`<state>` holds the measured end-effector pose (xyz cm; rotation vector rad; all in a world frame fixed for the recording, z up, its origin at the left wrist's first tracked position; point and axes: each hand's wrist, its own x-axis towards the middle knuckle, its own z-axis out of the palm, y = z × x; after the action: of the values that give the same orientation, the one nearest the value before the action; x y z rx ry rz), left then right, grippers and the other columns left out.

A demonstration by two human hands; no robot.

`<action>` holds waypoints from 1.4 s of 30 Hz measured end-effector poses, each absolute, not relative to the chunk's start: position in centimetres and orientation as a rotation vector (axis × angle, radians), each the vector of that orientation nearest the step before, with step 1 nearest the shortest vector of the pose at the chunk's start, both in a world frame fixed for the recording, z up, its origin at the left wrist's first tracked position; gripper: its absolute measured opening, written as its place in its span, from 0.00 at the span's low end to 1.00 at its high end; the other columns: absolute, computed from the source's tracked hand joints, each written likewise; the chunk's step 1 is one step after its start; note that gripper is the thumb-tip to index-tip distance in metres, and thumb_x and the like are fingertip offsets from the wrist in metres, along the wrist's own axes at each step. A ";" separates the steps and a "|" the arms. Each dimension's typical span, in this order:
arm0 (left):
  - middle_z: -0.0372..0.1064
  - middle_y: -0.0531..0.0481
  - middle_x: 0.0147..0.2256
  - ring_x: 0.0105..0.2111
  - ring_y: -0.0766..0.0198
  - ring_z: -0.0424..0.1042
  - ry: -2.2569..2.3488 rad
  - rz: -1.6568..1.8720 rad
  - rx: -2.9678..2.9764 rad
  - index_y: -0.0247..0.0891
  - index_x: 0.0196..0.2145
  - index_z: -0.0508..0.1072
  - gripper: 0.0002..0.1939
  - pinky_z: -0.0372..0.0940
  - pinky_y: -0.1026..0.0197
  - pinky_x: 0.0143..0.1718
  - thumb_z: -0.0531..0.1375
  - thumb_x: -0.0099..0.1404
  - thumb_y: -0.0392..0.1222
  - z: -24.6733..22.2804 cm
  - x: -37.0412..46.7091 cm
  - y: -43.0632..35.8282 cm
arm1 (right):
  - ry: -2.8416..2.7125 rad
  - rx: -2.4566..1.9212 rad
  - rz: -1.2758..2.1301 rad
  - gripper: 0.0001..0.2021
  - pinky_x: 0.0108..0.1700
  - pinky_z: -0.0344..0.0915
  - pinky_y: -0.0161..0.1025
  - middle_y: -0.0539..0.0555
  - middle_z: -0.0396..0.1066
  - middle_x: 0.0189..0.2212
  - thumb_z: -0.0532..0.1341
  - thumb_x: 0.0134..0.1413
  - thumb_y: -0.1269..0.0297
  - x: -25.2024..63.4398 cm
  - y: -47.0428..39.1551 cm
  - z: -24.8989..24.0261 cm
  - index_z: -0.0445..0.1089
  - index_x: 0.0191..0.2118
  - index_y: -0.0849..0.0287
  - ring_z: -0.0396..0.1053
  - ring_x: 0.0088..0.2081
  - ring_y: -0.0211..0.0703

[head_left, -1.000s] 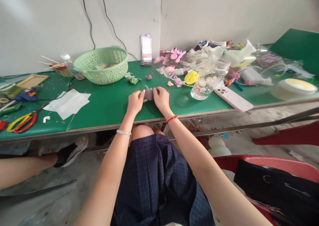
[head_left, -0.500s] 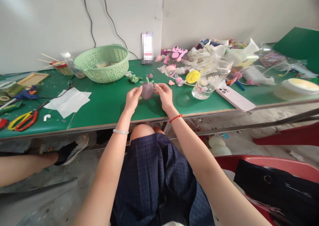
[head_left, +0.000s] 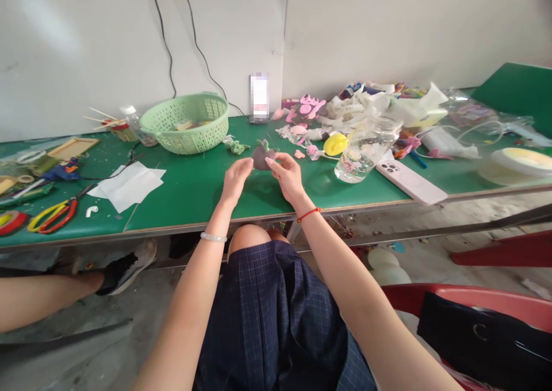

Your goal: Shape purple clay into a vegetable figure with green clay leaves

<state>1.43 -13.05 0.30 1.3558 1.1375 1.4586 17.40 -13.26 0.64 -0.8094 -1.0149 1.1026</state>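
Note:
A small round purple clay-like figure [head_left: 262,159] with green leaf-like pieces on top is held just above the front part of the green table [head_left: 190,198]. My left hand [head_left: 238,178] is closed against its left side, fingertips touching it. From the right, my right hand [head_left: 288,175] pinches it between thumb and fingers. Behind the figure lies a crumpled green piece [head_left: 236,146]. Small pink pieces [head_left: 299,154] and a yellow round thing [head_left: 335,145] are right of my right hand.
A green basket [head_left: 185,123] stands back left, near white paper sheets [head_left: 129,185] and red-and-yellow-handled pliers [head_left: 54,215]. On the right are a clear jar with water [head_left: 362,155], a pink phone [head_left: 411,182] and a lidded tub [head_left: 521,167]. Another phone [head_left: 259,100] leans on the wall.
The purple figure has tipped between my fingers, so its leaves look shorter and its body lower. Both hands stay on it. The whole view has shifted, with the table appearing slightly lower and further right.

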 end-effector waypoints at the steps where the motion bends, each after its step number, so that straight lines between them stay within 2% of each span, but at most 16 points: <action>1: 0.80 0.40 0.50 0.51 0.52 0.78 1.134 1.433 1.391 0.39 0.47 0.81 0.29 0.71 0.55 0.51 0.71 0.59 0.64 0.2 1.5 -13.1 | -1.003 -0.849 1.063 0.22 0.27 0.54 0.35 0.42 0.58 0.22 0.77 0.42 0.47 17.4 -13.3 0.6 0.71 0.35 0.54 0.53 0.25 0.33; 3: 0.75 0.37 0.60 0.60 0.46 0.74 1.138 1.402 1.470 0.41 0.54 0.79 0.33 0.70 0.51 0.57 0.73 0.57 0.62 0.2 1.4 -13.3 | -1.001 -0.937 1.003 0.20 0.28 0.57 0.35 0.41 0.57 0.21 0.75 0.45 0.49 17.4 -13.4 0.7 0.70 0.36 0.54 0.54 0.25 0.34; 6: 0.67 0.38 0.68 0.69 0.42 0.65 1.154 1.402 1.627 0.45 0.58 0.78 0.36 0.64 0.46 0.65 0.75 0.55 0.61 0.1 1.3 -13.5 | -1.009 -0.963 0.981 0.20 0.31 0.62 0.36 0.45 0.67 0.27 0.74 0.43 0.50 17.4 -13.7 1.0 0.70 0.36 0.55 0.59 0.26 0.34; 10: 0.68 0.38 0.67 0.71 0.42 0.62 1.171 1.439 1.770 0.43 0.56 0.79 0.38 0.56 0.44 0.73 0.78 0.51 0.59 0.1 1.1 -13.4 | -1.006 -0.855 1.099 0.21 0.34 0.67 0.37 0.51 0.76 0.39 0.76 0.37 0.50 17.1 -14.0 1.3 0.74 0.34 0.58 0.63 0.29 0.33; 13: 0.71 0.38 0.63 0.68 0.43 0.66 1.191 1.473 1.738 0.42 0.52 0.79 0.34 0.56 0.45 0.72 0.78 0.51 0.58 0.2 1.2 -13.4 | -1.050 -0.774 1.219 0.21 0.34 0.69 0.37 0.53 0.77 0.45 0.77 0.38 0.50 17.0 -14.3 1.6 0.77 0.33 0.59 0.65 0.30 0.32; 14: 0.73 0.38 0.62 0.66 0.44 0.68 1.184 1.466 1.714 0.41 0.52 0.79 0.33 0.57 0.46 0.72 0.78 0.52 0.59 0.2 1.3 -13.4 | -1.070 -0.746 1.266 0.20 0.35 0.69 0.37 0.53 0.78 0.44 0.77 0.39 0.49 17.0 -14.5 1.7 0.78 0.34 0.59 0.65 0.30 0.33; 18: 0.75 0.36 0.60 0.64 0.45 0.72 1.094 1.415 1.596 0.38 0.52 0.78 0.35 0.60 0.47 0.70 0.75 0.55 0.62 0.5 1.4 -13.6 | -1.101 -0.668 1.439 0.18 0.37 0.70 0.36 0.49 0.73 0.28 0.74 0.51 0.49 17.2 -15.1 2.4 0.80 0.38 0.59 0.65 0.29 0.35; 21: 0.71 0.36 0.65 0.69 0.43 0.67 1.026 1.446 1.540 0.39 0.56 0.76 0.37 0.58 0.46 0.71 0.74 0.56 0.63 0.7 1.4 -13.6 | -0.977 -0.696 1.461 0.15 0.35 0.70 0.33 0.50 0.73 0.29 0.67 0.63 0.49 17.6 -15.3 3.2 0.76 0.36 0.57 0.66 0.28 0.34; 23: 0.69 0.37 0.68 0.71 0.43 0.64 0.997 1.457 1.515 0.40 0.58 0.76 0.38 0.57 0.46 0.72 0.73 0.56 0.63 0.8 1.4 -13.6 | -0.900 -0.670 1.553 0.19 0.28 0.66 0.31 0.48 0.69 0.25 0.61 0.69 0.46 17.9 -15.4 3.7 0.71 0.33 0.56 0.62 0.24 0.33; 26: 0.71 0.38 0.66 0.71 0.43 0.64 0.920 1.404 1.430 0.39 0.57 0.78 0.35 0.58 0.45 0.72 0.68 0.60 0.65 0.7 1.4 -13.5 | -0.929 -0.559 1.827 0.24 0.19 0.55 0.29 0.44 0.59 0.17 0.51 0.75 0.42 18.4 -15.5 4.1 0.63 0.33 0.55 0.51 0.17 0.33; 29: 0.75 0.40 0.63 0.69 0.42 0.67 0.835 1.345 1.363 0.39 0.52 0.80 0.29 0.58 0.43 0.71 0.66 0.61 0.61 0.7 1.3 -13.5 | -1.056 -0.517 1.995 0.22 0.14 0.47 0.28 0.40 0.54 0.13 0.43 0.79 0.47 18.9 -15.6 4.1 0.58 0.35 0.53 0.45 0.12 0.33; 31: 0.77 0.42 0.61 0.69 0.42 0.67 0.804 1.318 1.364 0.39 0.50 0.81 0.26 0.59 0.44 0.71 0.66 0.59 0.56 0.8 1.3 -13.7 | -1.170 -0.488 2.045 0.18 0.12 0.44 0.28 0.39 0.53 0.12 0.43 0.79 0.52 19.1 -15.6 3.7 0.56 0.37 0.53 0.45 0.10 0.34; 36: 0.80 0.46 0.57 0.67 0.43 0.69 0.766 1.249 1.365 0.40 0.46 0.83 0.22 0.60 0.43 0.72 0.62 0.58 0.50 1.3 1.5 -14.4 | -1.393 -0.299 2.105 0.08 0.11 0.42 0.26 0.36 0.55 0.10 0.55 0.73 0.61 19.4 -15.2 2.4 0.55 0.39 0.53 0.41 0.07 0.32; 39: 0.81 0.46 0.55 0.66 0.43 0.70 0.733 1.231 1.368 0.40 0.45 0.83 0.22 0.60 0.42 0.72 0.59 0.57 0.49 1.7 1.5 -14.9 | -1.431 -0.253 2.133 0.08 0.10 0.42 0.25 0.34 0.55 0.09 0.58 0.68 0.64 19.4 -15.1 2.3 0.55 0.40 0.53 0.38 0.06 0.30; 42: 0.81 0.45 0.55 0.65 0.40 0.71 0.734 1.186 1.405 0.40 0.44 0.84 0.24 0.61 0.40 0.71 0.57 0.55 0.49 1.9 1.5 -15.2 | -1.445 -0.309 2.150 0.09 0.10 0.43 0.24 0.33 0.54 0.09 0.58 0.69 0.65 19.2 -15.2 2.5 0.53 0.40 0.52 0.38 0.06 0.30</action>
<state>1.52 -15.16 1.93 1.4048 0.7343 1.1863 19.23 -15.16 2.52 -0.3092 -1.4449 2.1502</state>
